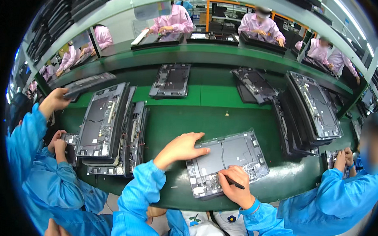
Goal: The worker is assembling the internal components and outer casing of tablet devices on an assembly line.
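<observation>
An opened tablet-like device lies in front of me on the green table, tilted slightly, its dark inner panels, black cable and circuit board exposed. My left hand rests at its upper left corner, thumb and forefinger stretched apart. Over the circuit board near the lower edge, my right hand pinches a slim black pen-shaped tool. The tool's tip is hidden by my fingers, so I cannot tell whether it touches the board.
Stacks of similar opened devices stand left and right. Farther back lie another device and a small pile. Blue-sleeved co-workers sit on both sides; one's hand holds a device beside the left stack. Pink-clad people work beyond the shelf.
</observation>
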{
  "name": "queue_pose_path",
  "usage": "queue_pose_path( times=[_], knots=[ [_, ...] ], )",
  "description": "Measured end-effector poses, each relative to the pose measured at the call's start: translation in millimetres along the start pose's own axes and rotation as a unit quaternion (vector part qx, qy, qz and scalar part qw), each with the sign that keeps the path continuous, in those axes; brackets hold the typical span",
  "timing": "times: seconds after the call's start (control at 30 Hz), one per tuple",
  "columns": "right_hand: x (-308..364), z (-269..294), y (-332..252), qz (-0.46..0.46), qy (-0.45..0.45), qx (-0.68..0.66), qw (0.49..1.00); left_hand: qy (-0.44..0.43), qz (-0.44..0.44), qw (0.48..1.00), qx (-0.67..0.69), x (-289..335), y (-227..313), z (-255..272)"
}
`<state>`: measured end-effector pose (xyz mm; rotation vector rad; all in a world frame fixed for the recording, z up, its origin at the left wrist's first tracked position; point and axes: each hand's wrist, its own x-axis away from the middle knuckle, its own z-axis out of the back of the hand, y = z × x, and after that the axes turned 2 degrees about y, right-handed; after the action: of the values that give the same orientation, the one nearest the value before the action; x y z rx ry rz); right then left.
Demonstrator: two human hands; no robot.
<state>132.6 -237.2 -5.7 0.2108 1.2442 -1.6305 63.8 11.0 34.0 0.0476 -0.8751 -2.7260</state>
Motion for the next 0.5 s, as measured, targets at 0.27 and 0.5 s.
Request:
queue_pose_path(
  times=[0.27, 0.5],
  knots=[
    [-41.2, 20.0, 53.4, 0.11, 0.027, -0.001, 0.994, -0.102, 0.096, 0.914, 0.381, -2.4, -0.2, -12.4],
    [-66.7, 3.2, 97.0, -0.04, 0.138, -0.019, 0.989, 0.213, 0.146, 0.895, 0.365, -84.8, 0.5, 23.0]
  ],
)
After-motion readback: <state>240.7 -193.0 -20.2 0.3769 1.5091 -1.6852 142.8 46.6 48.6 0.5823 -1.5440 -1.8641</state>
